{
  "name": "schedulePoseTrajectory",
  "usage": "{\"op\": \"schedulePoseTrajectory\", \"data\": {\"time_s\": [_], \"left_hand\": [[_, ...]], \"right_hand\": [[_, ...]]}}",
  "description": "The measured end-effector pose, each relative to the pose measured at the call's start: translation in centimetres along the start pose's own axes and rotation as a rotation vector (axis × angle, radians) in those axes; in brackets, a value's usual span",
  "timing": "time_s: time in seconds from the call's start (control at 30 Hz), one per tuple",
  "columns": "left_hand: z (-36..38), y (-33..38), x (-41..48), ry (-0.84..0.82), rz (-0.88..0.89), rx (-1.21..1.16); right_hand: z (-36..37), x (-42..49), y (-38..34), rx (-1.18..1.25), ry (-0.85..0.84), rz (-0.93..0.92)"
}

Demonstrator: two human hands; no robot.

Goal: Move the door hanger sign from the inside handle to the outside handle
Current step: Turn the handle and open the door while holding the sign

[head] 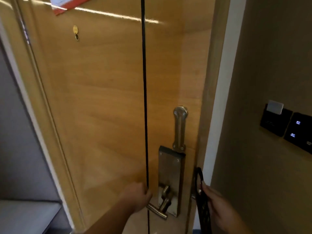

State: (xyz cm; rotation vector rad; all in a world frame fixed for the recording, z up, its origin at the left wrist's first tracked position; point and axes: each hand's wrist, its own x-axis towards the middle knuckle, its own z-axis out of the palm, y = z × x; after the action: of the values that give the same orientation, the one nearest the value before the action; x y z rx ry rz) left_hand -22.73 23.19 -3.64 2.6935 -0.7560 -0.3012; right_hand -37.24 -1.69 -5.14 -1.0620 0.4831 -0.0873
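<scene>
A wooden door (104, 98) fills the view, with a metal lock plate (170, 173) at its lower right. My left hand (136, 196) is closed around the end of the inside lever handle (157, 211). My right hand (217, 205) holds the black door hanger sign (202, 200) at the door's edge, its hook loop pointing up beside the frame. The door looks slightly ajar. The outside handle is hidden behind the door.
A metal swing guard latch (180, 127) sits above the lock plate. A peephole (76, 32) and a red-and-white notice (67, 5) are higher up. A black key-card switch panel (287, 125) is on the right wall. A thin black cable (144, 98) hangs down in front.
</scene>
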Motion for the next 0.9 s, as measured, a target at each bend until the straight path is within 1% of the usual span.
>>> {"op": "schedulePoseTrajectory", "data": {"time_s": [0.03, 0.13, 0.23, 0.3, 0.33, 0.4, 0.43, 0.53, 0.63, 0.7, 0.77, 0.9], "left_hand": [[-0.1, -0.6, -1.4, 0.04, 0.009, -0.008], [-0.6, -2.7, -5.9, 0.113, -0.047, -0.038], [-0.7, -5.7, -10.2, 0.199, -0.142, 0.007], [-0.5, -7.6, -12.7, 0.244, -0.207, -0.085], [-0.2, -8.9, -15.0, 0.265, -0.281, -0.171], [-0.1, -10.1, -17.0, 0.313, -0.361, -0.337], [0.0, -11.0, -18.3, 0.314, -0.394, -0.406], [-0.4, -12.7, -21.7, 0.275, -0.463, -0.573], [-1.0, -14.8, -24.3, 0.292, -0.495, -0.674], [-1.5, -16.6, -26.5, 0.353, -0.511, -0.672], [-2.0, -17.9, -28.1, 0.374, -0.53, -0.657], [-2.9, -20.5, -32.0, 0.36, -0.722, -0.649]], "right_hand": [[0.7, -0.9, 0.6, 0.008, -0.011, 0.005], [3.3, -3.1, 2.6, 0.0, -0.045, 0.026], [7.1, -5.0, 4.3, -0.15, -0.045, 0.0], [9.6, -5.8, 5.0, -0.216, -0.057, -0.012], [11.3, -6.4, 6.0, -0.262, -0.077, 0.004], [12.8, -6.3, 6.6, -0.313, -0.074, 0.014], [13.7, -6.3, 7.3, -0.337, -0.088, 0.039], [16.0, -5.6, 9.7, -0.374, -0.171, 0.039], [18.8, -4.4, 11.8, -0.519, -0.183, 0.068], [22.1, -4.1, 13.1, -0.612, -0.271, 0.097], [24.5, -3.8, 14.2, -0.669, -0.298, 0.127], [28.7, -3.6, 16.2, -0.702, -0.391, 0.156]]}}
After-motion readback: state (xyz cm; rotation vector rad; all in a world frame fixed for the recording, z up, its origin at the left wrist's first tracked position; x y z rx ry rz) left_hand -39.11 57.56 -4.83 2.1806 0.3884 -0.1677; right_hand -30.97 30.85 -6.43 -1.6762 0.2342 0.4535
